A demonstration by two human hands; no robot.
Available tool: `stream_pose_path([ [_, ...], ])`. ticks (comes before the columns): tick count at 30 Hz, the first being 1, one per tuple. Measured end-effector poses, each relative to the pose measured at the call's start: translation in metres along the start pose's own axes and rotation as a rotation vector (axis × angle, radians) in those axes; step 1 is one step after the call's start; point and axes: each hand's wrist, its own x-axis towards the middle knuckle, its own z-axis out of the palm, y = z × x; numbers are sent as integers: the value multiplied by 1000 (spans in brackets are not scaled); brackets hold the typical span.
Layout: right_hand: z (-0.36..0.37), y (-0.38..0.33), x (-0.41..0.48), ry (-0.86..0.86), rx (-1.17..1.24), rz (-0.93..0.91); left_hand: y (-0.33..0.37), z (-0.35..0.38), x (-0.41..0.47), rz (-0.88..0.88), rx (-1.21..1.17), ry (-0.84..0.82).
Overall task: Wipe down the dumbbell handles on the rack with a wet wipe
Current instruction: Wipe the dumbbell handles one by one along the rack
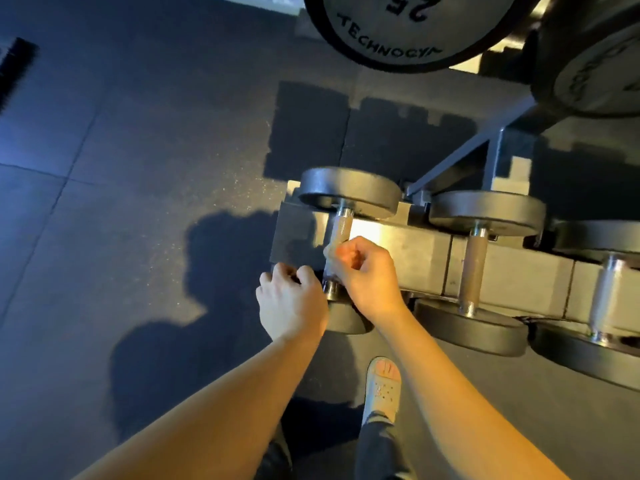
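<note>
Dumbbell handle [341, 230], a knurled grey steel bar between two black round heads, head view: it lies at the left end of the low dark metal rack [426, 251]. Its long axis runs from the far head [349, 192] toward the viewer and slightly left to the near head [346, 320]. The right hand [367, 275] is wrapped round the bar's lower half, fingers curled over it. A pale scrap at the fingertips may be the wet wipe [328, 252], though it is too faint to be sure. The left hand [291, 299] sits just beside the near collar with fingers curled; whether it grips anything cannot be told. Judged from its material, the bar is rigid and the dumbbell heavy, so it should stay in its cradle under rubbing. The knurling gives friction and will likely snag a soft, limp, damp wipe. The best hold is probably the wipe folded round the bar at mid-length and drawn along the axis. A second, brownish handle [474, 268] and a third, bright steel handle [609, 296] lie roughly parallel to the right.
</note>
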Motion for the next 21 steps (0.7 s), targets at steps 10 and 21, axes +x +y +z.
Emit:
stream_pose_path([
  [10,11,-6,-1,-103,-464,96,-11,0,7,85,5,-93],
  [21,11,-3,-8,-123,-430,154,-25,11,22,136,61,-116],
])
